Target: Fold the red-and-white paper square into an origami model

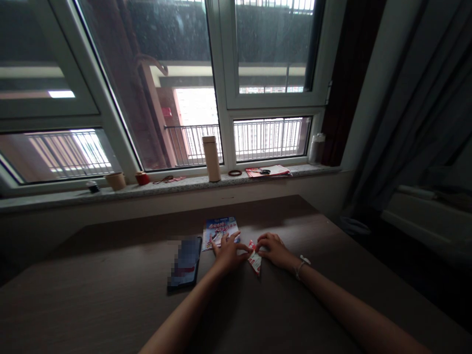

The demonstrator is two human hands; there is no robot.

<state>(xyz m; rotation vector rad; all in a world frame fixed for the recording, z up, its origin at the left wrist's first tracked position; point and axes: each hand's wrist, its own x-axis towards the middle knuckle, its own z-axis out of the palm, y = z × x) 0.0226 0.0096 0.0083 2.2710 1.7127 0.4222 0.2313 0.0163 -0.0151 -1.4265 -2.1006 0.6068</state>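
A small folded paper (255,264), white with red print, stands between my two hands over the brown table, its point toward me. My left hand (229,251) pinches its left edge with thumb and forefinger, while the other fingers spread over a printed leaflet (217,225). On the opposite side, my right hand (275,250) pinches the paper near its upper right edge; a pale bracelet (301,265) circles that wrist. Left of my left hand lies a phone (186,263), its screen partly blurred out. The fingertips hide part of the paper's upper half.
Along the windowsill (177,186) stand a beige flask (211,160), a tan cup (116,181), a small red container (142,178) and a clear bottle (317,149). Scissors (264,171) rest on red-and-white papers (280,170) there. The table (121,305) has its right edge beside my right forearm.
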